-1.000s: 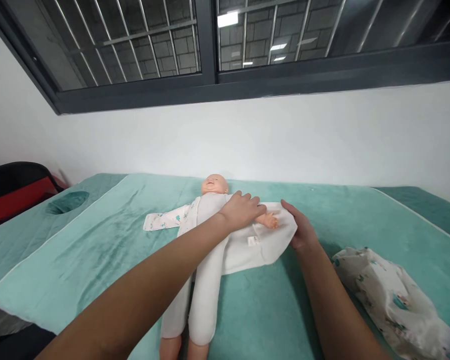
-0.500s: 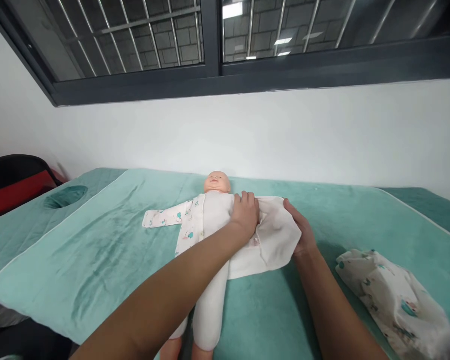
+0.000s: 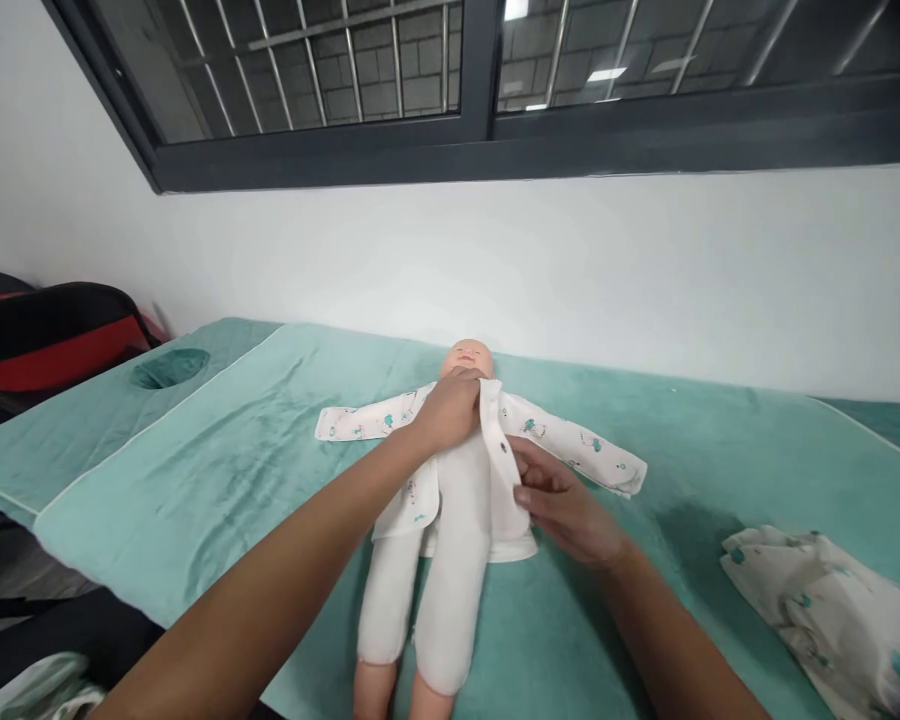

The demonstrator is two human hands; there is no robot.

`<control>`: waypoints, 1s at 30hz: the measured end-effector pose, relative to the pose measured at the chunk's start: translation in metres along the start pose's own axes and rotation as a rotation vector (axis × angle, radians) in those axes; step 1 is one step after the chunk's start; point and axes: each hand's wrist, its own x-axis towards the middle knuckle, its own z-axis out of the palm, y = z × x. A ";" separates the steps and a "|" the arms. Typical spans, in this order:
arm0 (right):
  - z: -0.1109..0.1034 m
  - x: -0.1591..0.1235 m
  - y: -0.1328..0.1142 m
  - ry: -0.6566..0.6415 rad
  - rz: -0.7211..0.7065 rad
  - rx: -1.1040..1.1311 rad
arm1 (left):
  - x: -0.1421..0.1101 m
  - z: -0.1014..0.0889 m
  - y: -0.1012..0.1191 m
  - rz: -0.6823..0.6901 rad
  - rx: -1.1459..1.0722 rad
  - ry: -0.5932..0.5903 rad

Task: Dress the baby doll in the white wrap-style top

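Observation:
A baby doll (image 3: 461,510) with a white cloth body lies on its back, head toward the wall. It wears a white printed baby jacket (image 3: 600,455), both sleeves spread sideways and the front open. At the doll's neck, my left hand (image 3: 454,405) is closed on the jacket's upper front edge; its fingertips are partly hidden. My right hand (image 3: 559,500) pinches the same front panel lower down, lifting its edge so the white inside and a snap show. The other panel lies over the doll's opposite side.
A crumpled printed white cloth (image 3: 832,620) lies at the right on the green bed cover (image 3: 217,480). A hole (image 3: 171,368) opens in the bed at the left. Beside it stands a black and red chair (image 3: 60,340). The wall and a barred window (image 3: 330,80) border the far side.
The jacket panel that was folded outward at the right is now drawn over toward the doll's chest, and the printed sleeve shows. My right hand has moved inward. The view has shifted left.

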 end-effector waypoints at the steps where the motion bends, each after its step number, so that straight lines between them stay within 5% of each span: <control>1: 0.004 0.000 0.003 -0.067 0.007 0.012 | -0.004 -0.002 -0.006 0.004 -0.003 0.015; 6: 0.006 -0.002 0.003 -0.258 -0.002 0.030 | -0.015 0.000 -0.021 -0.062 -0.077 0.144; 11: 0.005 -0.004 -0.006 -0.314 0.011 -0.016 | -0.023 -0.002 -0.007 -0.282 -0.249 0.235; 18: 0.005 -0.005 -0.005 -0.336 0.000 -0.050 | -0.024 0.002 0.015 -0.159 0.250 0.108; 21: -0.008 -0.003 -0.006 -0.190 0.035 -0.164 | -0.017 0.001 0.010 -0.241 0.289 0.098; 25: -0.034 0.007 -0.002 0.262 0.149 -0.572 | -0.014 -0.005 -0.001 -0.359 0.281 0.137; 27: -0.044 0.012 0.003 0.452 0.155 -0.805 | -0.018 -0.005 -0.006 -0.337 0.275 0.181; 30: -0.052 0.017 0.010 0.533 0.128 -0.910 | -0.035 -0.003 -0.011 -0.239 0.173 0.267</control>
